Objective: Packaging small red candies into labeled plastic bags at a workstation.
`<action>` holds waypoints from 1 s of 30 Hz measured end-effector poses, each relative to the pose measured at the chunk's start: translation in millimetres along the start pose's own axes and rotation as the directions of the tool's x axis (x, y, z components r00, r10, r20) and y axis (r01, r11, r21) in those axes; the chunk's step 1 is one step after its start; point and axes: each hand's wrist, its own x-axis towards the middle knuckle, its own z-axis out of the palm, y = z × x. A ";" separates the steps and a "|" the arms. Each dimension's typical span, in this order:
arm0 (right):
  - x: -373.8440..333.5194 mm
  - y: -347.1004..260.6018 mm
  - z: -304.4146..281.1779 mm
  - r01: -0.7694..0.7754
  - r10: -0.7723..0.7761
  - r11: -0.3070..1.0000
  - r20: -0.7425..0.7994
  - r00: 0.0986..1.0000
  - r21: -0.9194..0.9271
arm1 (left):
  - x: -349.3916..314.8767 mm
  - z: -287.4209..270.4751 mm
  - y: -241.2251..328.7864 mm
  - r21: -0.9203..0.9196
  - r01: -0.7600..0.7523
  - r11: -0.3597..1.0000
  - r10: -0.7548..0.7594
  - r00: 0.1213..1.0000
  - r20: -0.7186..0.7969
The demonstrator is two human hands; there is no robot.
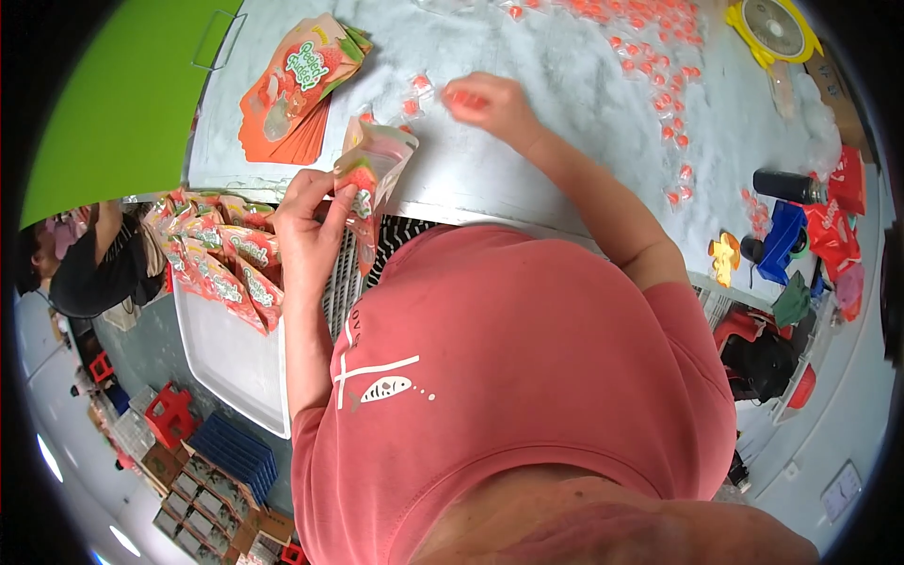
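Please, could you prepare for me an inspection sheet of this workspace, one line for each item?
Surface: whitish tabletop, partly covered by individually wrapped red candies.
Job's things: open printed pouch; fanned stack of flat pouches; more pouches crowded on a white tray.
Clutter: yellow-rimmed round device, black cylinder and red packages at right.
Hands: left hand grips the open pouch; right hand, motion-blurred, curls around red items, probably candies.
Cables: nothing seen.
Surroundings: another person, red stool and stacked blue crates at left.
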 end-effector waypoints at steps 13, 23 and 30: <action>107.0 -93.8 -22.5 -0.343 0.826 -0.005 0.198 0.529 0.939 | 49.4 55.2 -4.7 0.106 -0.204 0.973 0.200 0.979 0.048; 88.1 -73.9 -11.3 -0.267 0.821 0.150 0.031 0.570 0.952 | 49.8 62.1 -7.3 -0.063 -0.115 0.991 0.116 0.993 0.016; 83.9 -66.5 -8.6 -0.250 0.837 0.191 -0.024 0.547 0.949 | 51.1 68.0 -8.1 -0.100 -0.083 0.991 0.085 0.996 0.010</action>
